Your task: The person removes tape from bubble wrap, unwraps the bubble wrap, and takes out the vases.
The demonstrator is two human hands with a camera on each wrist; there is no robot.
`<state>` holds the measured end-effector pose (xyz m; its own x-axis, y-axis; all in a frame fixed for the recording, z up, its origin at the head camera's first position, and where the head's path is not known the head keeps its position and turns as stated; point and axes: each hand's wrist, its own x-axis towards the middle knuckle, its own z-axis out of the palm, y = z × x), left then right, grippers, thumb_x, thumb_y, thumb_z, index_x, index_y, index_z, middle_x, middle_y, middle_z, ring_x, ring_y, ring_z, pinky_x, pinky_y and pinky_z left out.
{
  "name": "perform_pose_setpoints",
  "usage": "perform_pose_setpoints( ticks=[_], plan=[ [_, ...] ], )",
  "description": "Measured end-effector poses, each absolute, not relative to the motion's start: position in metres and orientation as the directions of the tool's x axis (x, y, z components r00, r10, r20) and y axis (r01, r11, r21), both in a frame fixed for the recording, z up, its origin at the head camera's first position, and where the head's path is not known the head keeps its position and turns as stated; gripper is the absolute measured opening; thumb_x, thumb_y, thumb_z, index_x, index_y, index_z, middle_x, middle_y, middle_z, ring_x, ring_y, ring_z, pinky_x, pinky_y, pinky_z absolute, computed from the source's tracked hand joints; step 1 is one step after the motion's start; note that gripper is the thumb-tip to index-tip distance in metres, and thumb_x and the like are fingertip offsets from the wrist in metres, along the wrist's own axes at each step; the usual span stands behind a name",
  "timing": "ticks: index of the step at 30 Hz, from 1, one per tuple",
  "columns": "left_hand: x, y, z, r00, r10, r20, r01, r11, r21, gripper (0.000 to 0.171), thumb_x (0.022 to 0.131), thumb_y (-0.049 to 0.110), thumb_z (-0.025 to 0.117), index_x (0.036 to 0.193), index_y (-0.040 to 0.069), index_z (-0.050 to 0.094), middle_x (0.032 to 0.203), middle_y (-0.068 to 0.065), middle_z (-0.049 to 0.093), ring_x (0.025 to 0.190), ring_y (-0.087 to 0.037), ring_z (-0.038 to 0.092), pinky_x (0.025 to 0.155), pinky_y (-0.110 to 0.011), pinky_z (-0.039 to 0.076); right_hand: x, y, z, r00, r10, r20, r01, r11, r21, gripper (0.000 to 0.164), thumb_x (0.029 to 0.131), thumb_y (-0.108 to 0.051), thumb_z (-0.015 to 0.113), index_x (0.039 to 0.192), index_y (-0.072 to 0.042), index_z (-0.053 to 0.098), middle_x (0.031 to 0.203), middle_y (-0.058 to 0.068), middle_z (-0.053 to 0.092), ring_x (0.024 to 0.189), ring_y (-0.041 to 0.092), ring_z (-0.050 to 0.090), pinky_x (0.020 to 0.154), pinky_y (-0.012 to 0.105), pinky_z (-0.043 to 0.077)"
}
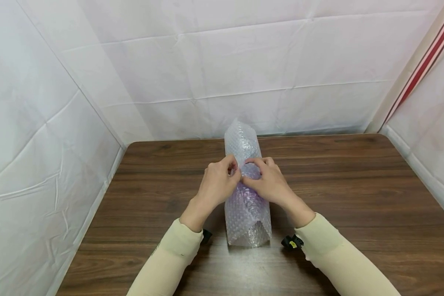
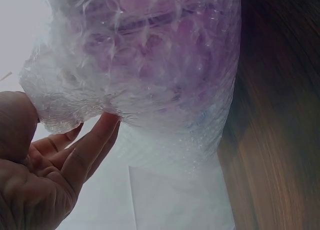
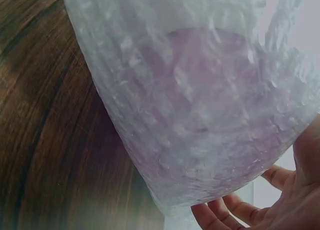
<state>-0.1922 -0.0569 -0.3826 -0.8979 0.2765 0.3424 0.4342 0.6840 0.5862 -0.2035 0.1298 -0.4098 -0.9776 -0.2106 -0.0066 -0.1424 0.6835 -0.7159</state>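
Note:
A roll of clear bubble wrap (image 1: 248, 209) lies lengthwise on the table, its near end open. Through its layers shows a purple item (image 3: 210, 75), too blurred to name. My left hand (image 1: 220, 179) pinches the wrap along its top, thumb against fingers; in the left wrist view, the left hand (image 2: 55, 165) has the plastic bunched at the fingertips. Opposite it, my right hand (image 1: 268, 181) holds the wrap from the right with thumb and curved fingers. The right wrist view has the right hand's fingers (image 3: 235, 210) touching the wrap's surface.
The dark wood-grain table (image 1: 336, 185) has rounded far corners. White sheeting (image 1: 207, 61) hangs behind it and at both sides, with a red-striped strip (image 1: 422, 70) at the right back corner. Black wrist devices (image 1: 292, 242) sit below the sleeves.

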Motion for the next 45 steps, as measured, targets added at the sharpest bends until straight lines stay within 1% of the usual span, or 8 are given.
perform_pose_setpoints(
  ticks=[5,10,14,19,27,33,41,45],
  plan=[
    [-0.192,-0.058,-0.384,-0.905,0.267,0.331,0.420,0.680,0.601,0.008,0.096,0.009,0.065,0.089,0.011,0.060,0.086,-0.006,0.074,0.053,-0.007,0.043,0.047,-0.020,0.035,-0.202,0.129,-0.410,-0.977,-0.215,0.001,-0.154,0.699,-0.699,0.054,0.095,-0.046,0.070,0.144,-0.025,0.060,0.149,0.019,0.043,0.136,0.045,0.041,0.100,0.066,0.046],
    [-0.193,-0.061,-0.384,-0.915,0.257,0.311,0.401,0.662,0.633,0.008,0.096,0.009,0.065,0.089,0.012,0.061,0.093,-0.007,0.076,0.057,-0.009,0.049,0.050,-0.022,0.041,-0.201,0.128,-0.409,-0.975,-0.223,0.004,-0.165,0.711,-0.683,0.054,0.097,-0.045,0.068,0.146,-0.025,0.061,0.150,0.020,0.041,0.135,0.045,0.041,0.099,0.066,0.046],
    [-0.192,-0.064,-0.383,-0.921,0.250,0.300,0.389,0.658,0.645,0.009,0.097,0.011,0.065,0.090,0.013,0.061,0.093,-0.004,0.075,0.068,-0.012,0.057,0.057,-0.025,0.047,-0.200,0.126,-0.408,-0.972,-0.237,0.005,-0.178,0.717,-0.674,0.053,0.098,-0.046,0.067,0.147,-0.027,0.060,0.148,0.019,0.041,0.131,0.043,0.043,0.096,0.062,0.048],
    [-0.190,-0.069,-0.380,-0.927,0.243,0.286,0.374,0.655,0.657,0.009,0.097,0.012,0.066,0.090,0.014,0.061,0.095,-0.003,0.075,0.081,-0.017,0.065,0.068,-0.031,0.054,-0.198,0.124,-0.408,-0.969,-0.248,-0.005,-0.181,0.720,-0.670,0.053,0.098,-0.047,0.065,0.148,-0.031,0.059,0.143,0.015,0.041,0.124,0.039,0.042,0.088,0.052,0.048],
    [-0.186,-0.077,-0.375,-0.932,0.247,0.264,0.361,0.638,0.680,0.005,0.099,0.014,0.064,0.094,0.014,0.065,0.102,-0.007,0.077,0.097,-0.023,0.073,0.083,-0.040,0.061,-0.198,0.122,-0.408,-0.968,-0.251,-0.013,-0.182,0.736,-0.652,0.049,0.098,-0.048,0.063,0.147,-0.039,0.059,0.132,0.009,0.041,0.112,0.031,0.040,0.079,0.039,0.041],
    [-0.186,-0.083,-0.374,-0.941,0.231,0.249,0.340,0.636,0.693,0.005,0.099,0.015,0.065,0.094,0.015,0.065,0.101,-0.005,0.077,0.097,-0.021,0.073,0.086,-0.039,0.061,-0.199,0.119,-0.406,-0.964,-0.264,-0.018,-0.192,0.744,-0.640,0.049,0.099,-0.048,0.062,0.147,-0.041,0.058,0.132,0.009,0.041,0.109,0.031,0.040,0.075,0.036,0.040],
    [-0.183,-0.094,-0.372,-0.952,0.211,0.223,0.307,0.647,0.698,0.006,0.099,0.019,0.066,0.094,0.016,0.067,0.101,-0.002,0.076,0.101,-0.023,0.074,0.086,-0.042,0.061,-0.201,0.116,-0.406,-0.962,-0.273,-0.026,-0.198,0.757,-0.622,0.050,0.098,-0.048,0.061,0.148,-0.041,0.057,0.132,0.009,0.039,0.107,0.031,0.040,0.070,0.035,0.040],
    [-0.180,-0.100,-0.371,-0.953,0.203,0.225,0.303,0.649,0.698,0.005,0.100,0.019,0.066,0.096,0.015,0.067,0.101,-0.002,0.076,0.099,-0.023,0.074,0.083,-0.041,0.062,-0.201,0.115,-0.406,-0.961,-0.275,-0.027,-0.200,0.761,-0.617,0.050,0.097,-0.047,0.061,0.147,-0.041,0.058,0.134,0.010,0.040,0.108,0.032,0.042,0.069,0.035,0.041]
  ],
)
